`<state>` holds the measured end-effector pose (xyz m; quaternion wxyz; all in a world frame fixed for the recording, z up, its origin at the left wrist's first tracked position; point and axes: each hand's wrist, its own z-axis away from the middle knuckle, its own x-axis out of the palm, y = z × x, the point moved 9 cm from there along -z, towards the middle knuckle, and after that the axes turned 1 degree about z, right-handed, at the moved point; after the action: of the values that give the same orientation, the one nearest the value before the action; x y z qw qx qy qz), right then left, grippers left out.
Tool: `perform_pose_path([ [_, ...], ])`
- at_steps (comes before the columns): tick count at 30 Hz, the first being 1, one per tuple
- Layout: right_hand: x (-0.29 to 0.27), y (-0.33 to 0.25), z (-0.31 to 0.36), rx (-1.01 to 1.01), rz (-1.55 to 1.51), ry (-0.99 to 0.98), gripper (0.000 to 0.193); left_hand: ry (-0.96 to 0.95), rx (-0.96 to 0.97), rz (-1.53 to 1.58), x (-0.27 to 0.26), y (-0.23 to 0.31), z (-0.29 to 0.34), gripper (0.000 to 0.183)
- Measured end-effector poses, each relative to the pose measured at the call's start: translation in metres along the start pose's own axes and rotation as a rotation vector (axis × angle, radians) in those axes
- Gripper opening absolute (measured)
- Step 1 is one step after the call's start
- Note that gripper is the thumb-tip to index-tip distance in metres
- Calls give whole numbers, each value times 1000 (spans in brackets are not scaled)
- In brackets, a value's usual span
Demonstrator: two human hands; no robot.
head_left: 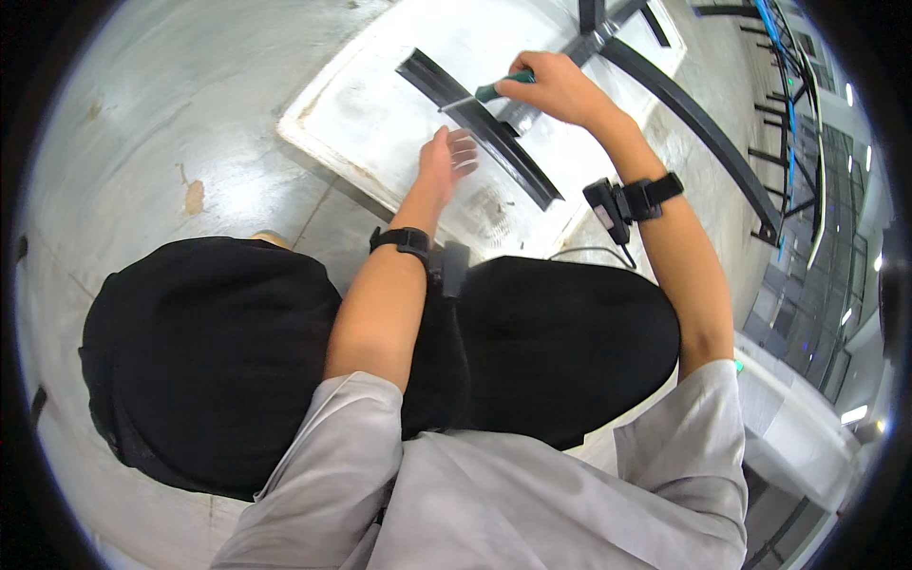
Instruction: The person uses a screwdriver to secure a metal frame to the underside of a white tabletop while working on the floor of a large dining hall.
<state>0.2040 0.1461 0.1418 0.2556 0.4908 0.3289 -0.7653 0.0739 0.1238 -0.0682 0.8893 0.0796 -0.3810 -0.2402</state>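
Hands at work over a pale board are seen from above, at the top centre of the frame. A white, scuffed board is laid flat on a grey concrete floor, and a long dark metal channel is laid diagonally across it, running from upper left to lower right.

The right hand, just right of top centre, is closed around the green handle of a screwdriver; the silver shaft is pointed leftward, its tip set against the channel near its upper part. The left hand, just below and left of the right, is held open with fingers loosely spread, resting on the board right beside the channel's near edge; nothing is gripped in it.

A black band is worn on each wrist, the right one carrying a small dark device. Black-trousered knees are seen in the middle of the frame, grey sleeves at the bottom.

Work on the channel appears to be under way rather than finished: the tool is engaged at one spot, and whether any screw is seated cannot be made out.
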Motion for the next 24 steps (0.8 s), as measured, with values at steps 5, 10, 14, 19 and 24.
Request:
perform_pose_path([
  [5,13,-9,-8,42,-69,-64,37,-142,115,301,42,45,3,38],
  [10,14,-27,-15,52,-64,-97,35,-70,209,359,40,77,-1,34],
  [14,23,-33,-22,66,27,-100,33,-21,188,216,41,78,-6,42],
  [19,29,-34,-30,95,8,-142,31,-22,243,354,39,82,-12,43],
  [24,26,-31,-35,78,-63,-89,30,-11,282,426,40,94,-12,38],
])
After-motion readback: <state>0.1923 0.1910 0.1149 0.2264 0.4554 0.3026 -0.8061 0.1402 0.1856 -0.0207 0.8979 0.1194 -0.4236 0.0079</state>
